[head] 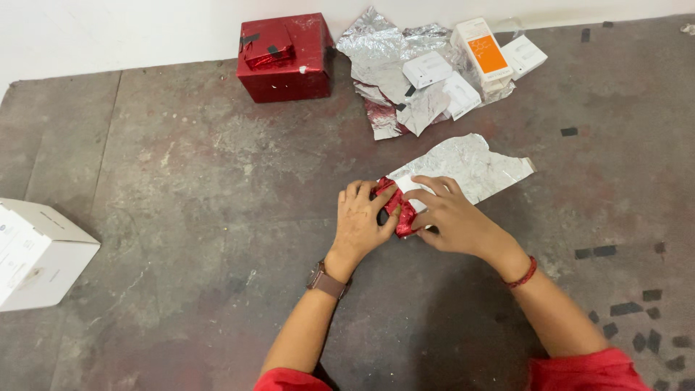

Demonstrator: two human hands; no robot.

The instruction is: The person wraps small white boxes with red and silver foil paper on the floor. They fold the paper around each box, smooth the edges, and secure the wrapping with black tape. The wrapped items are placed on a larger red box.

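Head view, small box: a little white box (407,190) sat on the grey floor (181,188) near the middle of the frame, half covered by red foil wrap (397,206), with both hands on it. I took it that it lay flat so the floor could brace it while the foil was pressed round.
Left hand: my left hand (360,221) lay palm down, fingers bent over the red edge, thumb tucked against the fold. It was closed on the wrap, pinning it.
Right hand: my right hand (450,216) came in from the other side, fingers spread across the box top, thumb low against the red foil. It was clamped on the box, touching the left at the fold.
Silver sheet: the foil's shiny underside (470,165) trailed away behind the right hand, flat and torn at its edge, apparently the loose remainder of the sheet.
Wrists: both forearms met in a narrow V, a watch (326,281) on the left, a red thread band (523,275) on the right.
Far edge: a wrapped red box (286,58) stood by the wall beside crumpled silver foil (391,72) and small cartons (486,54).
Left edge: an open white carton (36,253), well apart.
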